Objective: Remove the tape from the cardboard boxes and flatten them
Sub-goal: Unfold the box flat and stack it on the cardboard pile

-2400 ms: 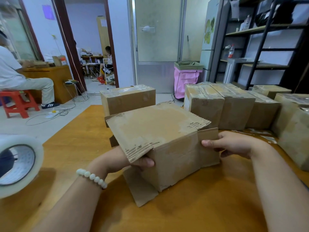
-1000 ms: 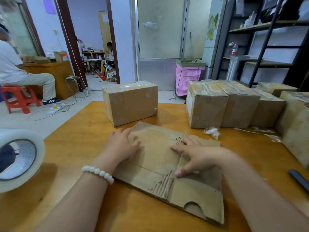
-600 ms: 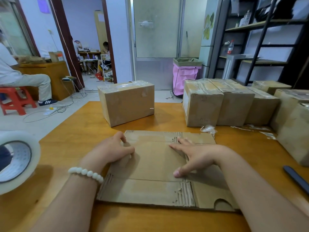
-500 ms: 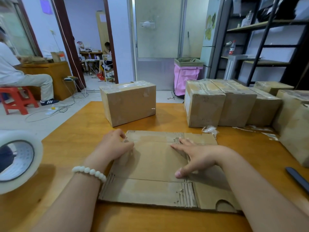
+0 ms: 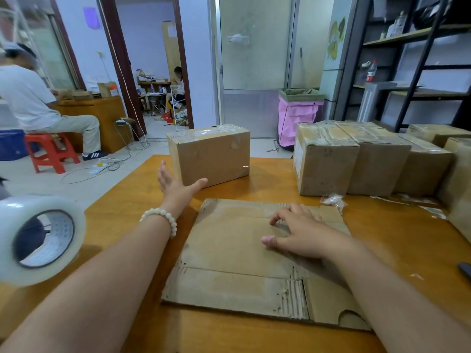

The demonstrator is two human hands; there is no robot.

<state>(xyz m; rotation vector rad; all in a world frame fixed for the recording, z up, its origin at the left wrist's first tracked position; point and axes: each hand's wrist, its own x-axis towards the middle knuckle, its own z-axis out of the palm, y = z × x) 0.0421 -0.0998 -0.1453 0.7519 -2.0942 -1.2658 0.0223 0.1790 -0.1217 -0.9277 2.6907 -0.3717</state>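
Matt rough cardboard sheet (image 5: 237,250), glossy wood table (image 5: 397,240)

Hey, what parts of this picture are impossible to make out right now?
- Dark object, head view: cut off by the right edge, unidentifiable.
- Taped box: its far side faces away; the left hand covers its lower left corner.
- Flattened cardboard: the right hand and forearm hide its right part.
- Shelf bottle: label too small.

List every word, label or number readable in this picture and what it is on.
None can be read.
Row of boxes: faint dark marks on the nearest one, too blurred.
Bottle on the shelf: red label, too small.
Tape roll: printed core, blurred.
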